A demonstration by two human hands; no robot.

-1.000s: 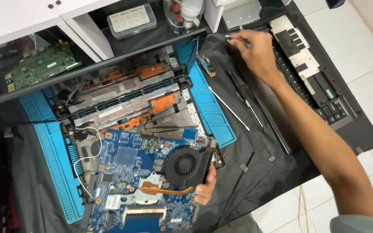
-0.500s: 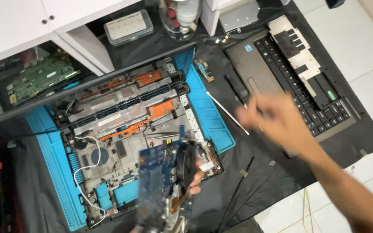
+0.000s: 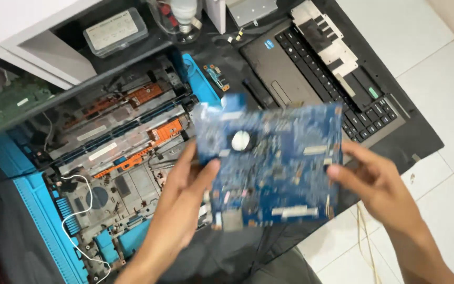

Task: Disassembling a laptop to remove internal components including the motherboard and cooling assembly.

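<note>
I hold a blue laptop motherboard up in the air with both hands, its flat side turned toward me and a round coin cell on it. My left hand grips its left edge. My right hand grips its right edge. Below and to the left lies the opened laptop base, grey with orange parts and loose white wires, resting on a blue work mat. The board is motion-blurred.
A laptop keyboard cover with a metal bracket on it lies at the upper right on black cloth. A clear plastic box, a bulb-shaped item and a small circuit strip sit at the back. White floor tiles lie to the right.
The motherboard has been lifted out of the laptop base and turned over. My right hand came down from the back of the bench and took hold of the board's right edge.
</note>
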